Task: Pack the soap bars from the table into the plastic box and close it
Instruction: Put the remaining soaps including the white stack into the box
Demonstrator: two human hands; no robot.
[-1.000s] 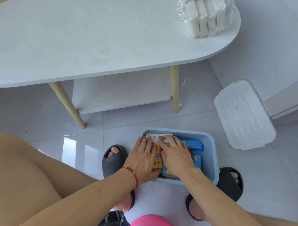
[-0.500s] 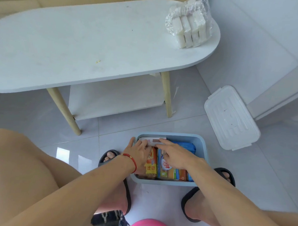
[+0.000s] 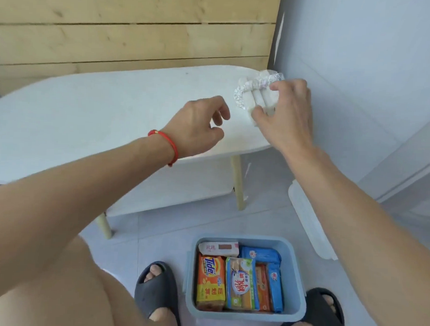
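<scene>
One pack left: a clear-wrapped bundle of white soap bars sits at the table's right end.
Right fingers: the right hand curls its fingers around the bundle's near side, touching it; not yet lifted.
Left fingers: the left hand hovers beside it, loosely curled, holding nothing.
Packed: several wrapped bars, including a Tide bar, fill the blue plastic box on the floor.
Remaining: move the bundle, then fit the white lid lying beside the box.

The white oval bench carries a plastic-wrapped pack of white soap bars at its right end. On the tiled floor below sit the blue plastic box and, to its right, the white lid.
</scene>
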